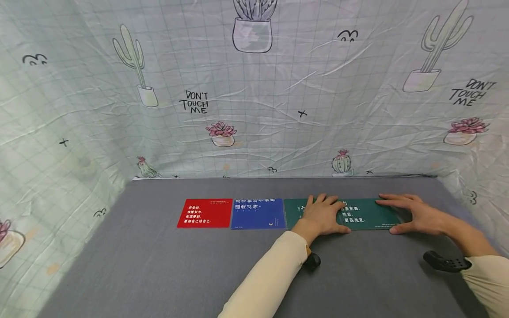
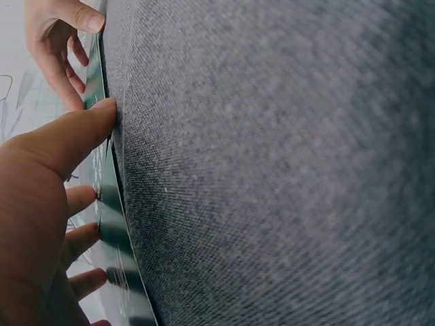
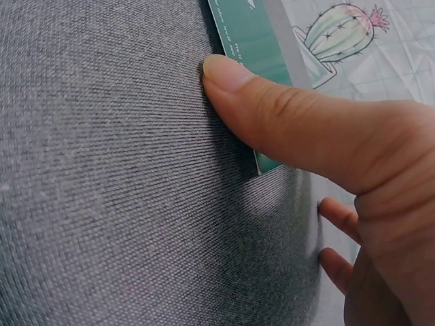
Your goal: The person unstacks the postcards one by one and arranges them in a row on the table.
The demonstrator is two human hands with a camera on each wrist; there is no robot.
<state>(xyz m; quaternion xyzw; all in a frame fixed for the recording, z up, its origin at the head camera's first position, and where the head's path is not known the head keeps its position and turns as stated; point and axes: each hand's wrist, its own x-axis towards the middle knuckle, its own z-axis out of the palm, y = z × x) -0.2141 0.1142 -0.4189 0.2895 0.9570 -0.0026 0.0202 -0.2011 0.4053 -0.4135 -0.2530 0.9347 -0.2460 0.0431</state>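
Observation:
Two dark green cards with white writing lie end to end on a grey cloth surface. My left hand (image 1: 321, 216) spreads over the place where they meet, covering part of the left green card (image 1: 293, 211). Its thumb (image 2: 102, 117) rests at the near edge, and its other fingertips touch the cards. Around the right end of the right green card (image 1: 370, 216) is my right hand (image 1: 421, 217), fingers spread towards the far side. The right thumb (image 3: 234, 78) touches the near edge by the corner.
A blue card (image 1: 256, 216) and a red card (image 1: 207, 214) continue the row to the left. Behind the grey surface (image 1: 159, 269) hangs a pale cloth (image 1: 270, 97) printed with cacti. Dark devices are strapped at both wrists.

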